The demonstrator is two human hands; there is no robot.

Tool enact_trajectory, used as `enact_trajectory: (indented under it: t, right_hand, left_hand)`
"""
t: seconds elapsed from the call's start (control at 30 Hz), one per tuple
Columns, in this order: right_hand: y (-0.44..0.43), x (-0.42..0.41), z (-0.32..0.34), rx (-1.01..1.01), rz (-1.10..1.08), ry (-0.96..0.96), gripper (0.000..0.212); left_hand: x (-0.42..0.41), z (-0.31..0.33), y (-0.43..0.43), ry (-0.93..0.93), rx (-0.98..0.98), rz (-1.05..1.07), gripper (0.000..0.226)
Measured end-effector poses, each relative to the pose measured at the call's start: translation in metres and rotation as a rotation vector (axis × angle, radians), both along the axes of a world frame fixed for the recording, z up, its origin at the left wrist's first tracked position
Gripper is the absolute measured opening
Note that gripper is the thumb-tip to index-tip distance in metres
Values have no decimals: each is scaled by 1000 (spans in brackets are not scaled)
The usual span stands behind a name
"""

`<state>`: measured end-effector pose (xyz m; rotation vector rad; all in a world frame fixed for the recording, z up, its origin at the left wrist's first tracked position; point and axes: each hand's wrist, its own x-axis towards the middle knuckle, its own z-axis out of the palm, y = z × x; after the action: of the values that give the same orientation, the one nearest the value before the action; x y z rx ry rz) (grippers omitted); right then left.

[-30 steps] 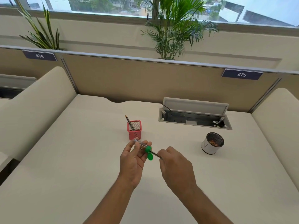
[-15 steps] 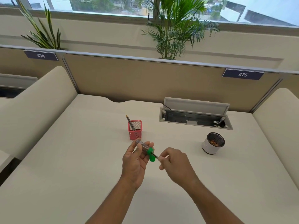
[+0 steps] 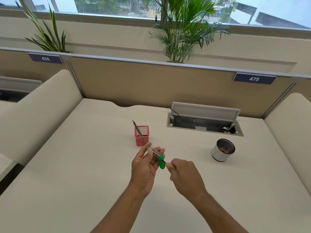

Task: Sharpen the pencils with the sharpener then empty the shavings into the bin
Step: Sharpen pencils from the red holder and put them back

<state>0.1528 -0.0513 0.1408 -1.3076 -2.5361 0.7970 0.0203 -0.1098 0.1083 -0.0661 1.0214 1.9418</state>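
My left hand (image 3: 144,167) is raised palm-up over the desk (image 3: 67,165), fingers curled round the sharpener (image 3: 155,154). My right hand (image 3: 185,176) sits just right of it, knuckles up, fingertips pinched on the pencil (image 3: 165,161). Both forearms reach in from below.

1. We see a cream table (image 3: 70,165) with a partition behind it.
2. A pink mesh pencil holder (image 3: 141,135) stands near its middle.
3. A white bin (image 3: 221,150) sits well to the right.
4. An open cable hatch (image 3: 204,122) is set into the table's far edge.
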Motion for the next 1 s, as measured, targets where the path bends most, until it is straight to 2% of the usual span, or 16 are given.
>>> enact_trajectory:
  t: [0.07, 0.13, 0.33, 0.4, 0.47, 0.5, 0.6, 0.67, 0.8, 1.0]
  right_hand:
    - [0, -1, 0, -4, -3, 64, 28]
    - [-3, -1, -1, 69, 13, 89, 32]
    - [-9, 0, -3, 384, 116, -83, 43]
    - [-8, -1, -2, 414, 120, -85, 41]
    - [-6, -1, -5, 326, 118, -63, 35]
    - [-3, 0, -8, 213, 93, -15, 33]
    - [2, 3, -2, -368, 10, 237, 34]
    - [4, 3, 3, -603, -36, 331, 34]
    - [8, 1, 6, -783, -46, 349, 36]
    - [12, -1, 4, -843, -48, 350, 36]
  left_hand:
    - [1, -1, -1, 6, -4, -1, 33]
    - [2, -1, -1, 7, -2, 2, 34]
    - [3, 3, -1, 0, 15, 28, 33]
    - [4, 3, -1, -11, 24, 25, 33]
    - [2, 2, -1, -9, 25, 5, 33]
    - [-1, 1, -2, -6, 25, -13, 33]
    - [-10, -1, -5, -6, 33, -72, 34]
    - [-14, 0, -7, -14, 39, -96, 34]
    - [-21, -2, -6, -53, 61, -89, 35]
    - [-42, -4, 2, -93, 76, -5, 35]
